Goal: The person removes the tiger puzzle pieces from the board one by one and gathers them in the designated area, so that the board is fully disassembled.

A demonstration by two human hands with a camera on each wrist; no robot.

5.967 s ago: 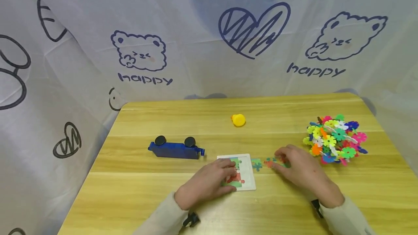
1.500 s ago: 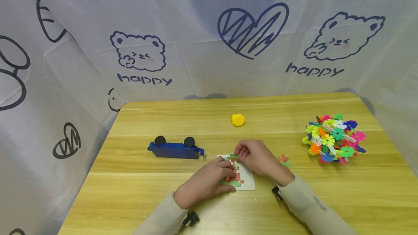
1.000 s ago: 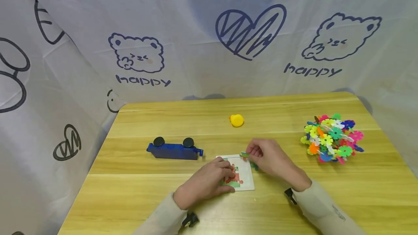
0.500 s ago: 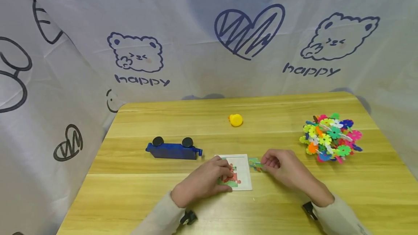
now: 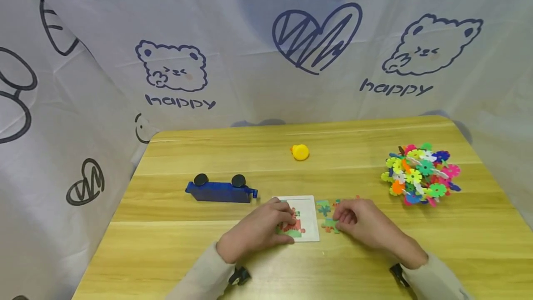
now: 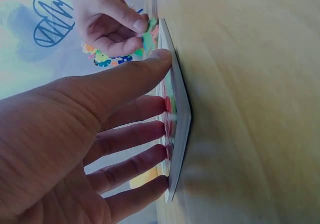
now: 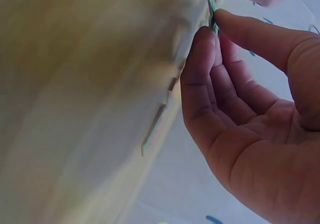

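Observation:
My left hand (image 5: 260,226) rests on a small white puzzle tray (image 5: 310,233). In the left wrist view its spread fingertips (image 6: 159,130) touch the joined red and green pieces, and the thumb lies at the tray's edge. Just right of the tray, my right hand (image 5: 366,223) pinches a green and orange puzzle piece (image 5: 330,226) between thumb and fingers, close to the table. The right wrist view shows that piece (image 7: 212,18) edge-on. A loose green-blue piece (image 5: 323,207) lies above it; further pieces are partly hidden behind my right hand.
A blue toy vehicle (image 5: 220,192) lies on its side at the left, its black wheels facing away. A yellow rubber duck (image 5: 300,152) sits at the back. On the right stands a ball of colourful flower-shaped plastic discs (image 5: 422,175). A white printed cloth (image 5: 241,78) hangs behind the table.
From over the tray's upper right part, my right hand has carried the pinched piece rightward, then down beside the tray, near the loose pieces. My left hand has stayed on the tray.

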